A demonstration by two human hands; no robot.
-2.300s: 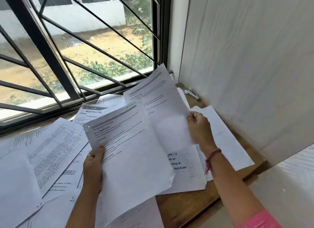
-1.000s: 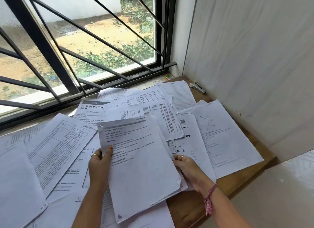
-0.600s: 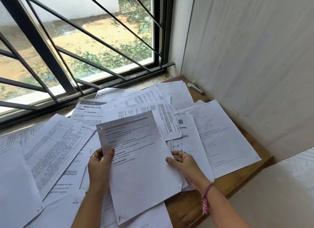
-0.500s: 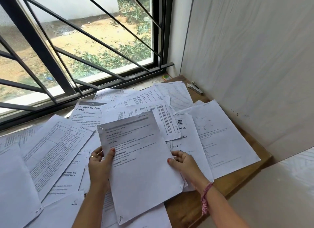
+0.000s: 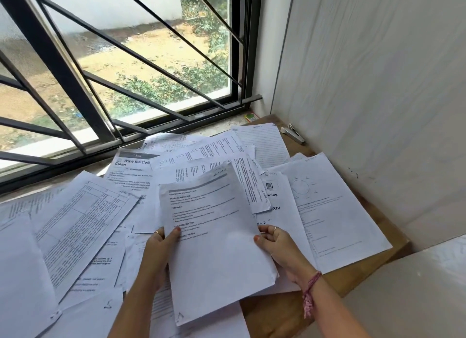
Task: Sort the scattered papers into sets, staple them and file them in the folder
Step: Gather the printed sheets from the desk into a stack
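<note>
Both my hands hold a small stack of printed sheets (image 5: 216, 249) above the table, its top page headed with bold section titles. My left hand (image 5: 158, 252) grips the stack's left edge, thumb on top. My right hand (image 5: 277, 247) grips the right edge, thumb on the page. Several loose printed papers (image 5: 83, 224) lie scattered and overlapping across the wooden table (image 5: 280, 312). A silver stapler (image 5: 292, 133) lies at the far right corner by the wall. No folder is in view.
A barred window (image 5: 121, 67) runs along the table's far side. A white panelled wall (image 5: 378, 98) closes the right side. A small green and orange item (image 5: 252, 117) sits on the sill near the corner. The table's right edge drops to a pale floor (image 5: 416, 300).
My right hand laid down the separate sheet it held up and came to the stack's right edge. The stack now sits a little lower and squarer between both hands.
</note>
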